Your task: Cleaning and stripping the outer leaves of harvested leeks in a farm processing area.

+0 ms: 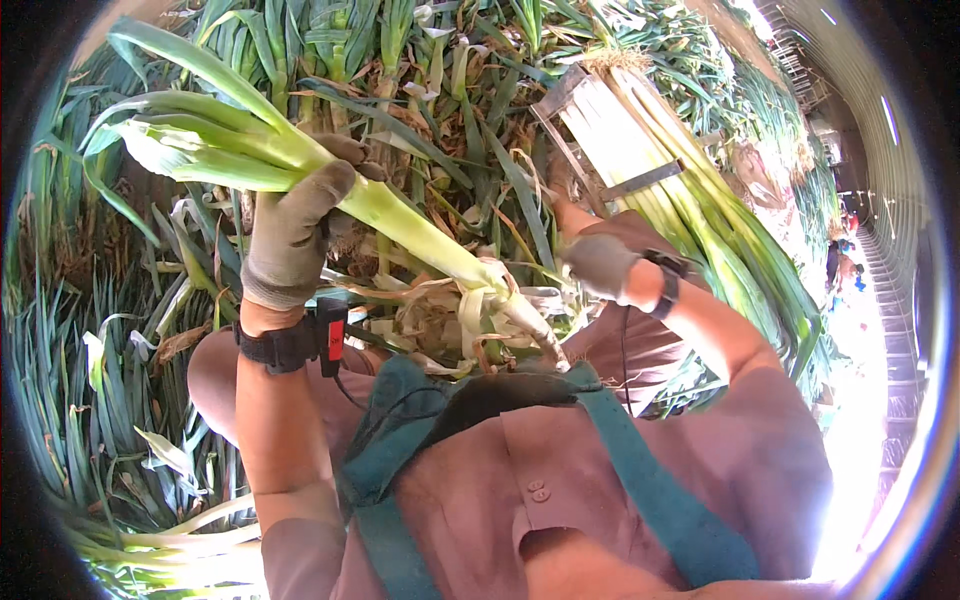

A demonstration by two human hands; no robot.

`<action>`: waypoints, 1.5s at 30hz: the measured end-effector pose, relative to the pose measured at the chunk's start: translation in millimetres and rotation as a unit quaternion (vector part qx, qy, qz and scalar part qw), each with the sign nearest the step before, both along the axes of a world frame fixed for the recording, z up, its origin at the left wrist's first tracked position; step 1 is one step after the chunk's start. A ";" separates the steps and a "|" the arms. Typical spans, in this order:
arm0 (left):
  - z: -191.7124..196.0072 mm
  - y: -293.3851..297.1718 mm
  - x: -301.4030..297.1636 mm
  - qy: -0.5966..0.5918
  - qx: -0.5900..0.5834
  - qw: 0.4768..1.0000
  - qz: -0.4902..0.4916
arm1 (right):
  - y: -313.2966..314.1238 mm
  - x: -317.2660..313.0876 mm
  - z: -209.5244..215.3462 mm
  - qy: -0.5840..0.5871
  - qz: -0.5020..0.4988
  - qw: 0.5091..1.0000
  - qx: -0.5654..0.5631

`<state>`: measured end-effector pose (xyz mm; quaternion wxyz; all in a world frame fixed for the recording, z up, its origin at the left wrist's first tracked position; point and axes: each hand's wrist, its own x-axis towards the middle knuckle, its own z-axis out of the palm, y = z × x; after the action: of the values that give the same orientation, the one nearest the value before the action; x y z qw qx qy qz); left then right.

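Note:
My left hand [310, 215], in a grey-brown work glove, is closed around a leek [415, 237] just below its leaves. The green leaves point up and to the left. Its pale shank slants down to the right, with the root end close to my apron, and some loose outer layers hang from the lower part. My right hand [600, 265], also gloved, is over my right thigh, a little apart from the leek's lower end. Its fingers are blurred and partly hidden, so their grip does not show.
A bundle of leeks [650, 170] lies in a metal frame [640, 180] at the right, roots at the far end. Many leeks [70, 370] spread over the left and far side. Peeled-off leaves [430, 325] pile up between my legs.

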<state>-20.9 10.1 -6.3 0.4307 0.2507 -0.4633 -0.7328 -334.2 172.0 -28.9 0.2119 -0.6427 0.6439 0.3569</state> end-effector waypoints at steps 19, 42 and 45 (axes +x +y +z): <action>-38.2 -7.4 -3.6 0.080 0.033 0.996 -0.034 | 15.7 58.6 64.8 -0.368 0.151 0.904 -0.157; -33.7 1.4 -15.4 -0.022 0.057 0.987 0.147 | 71.8 34.1 48.4 -0.189 0.137 0.967 0.099; -33.9 -6.1 -11.8 -0.027 0.061 0.982 0.175 | 80.7 23.7 67.0 -0.239 0.024 0.967 0.082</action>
<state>-32.7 4.0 -40.2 0.5236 0.3733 -0.3778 -0.6661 -310.5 252.7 38.1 0.4032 -0.7051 0.5274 0.2490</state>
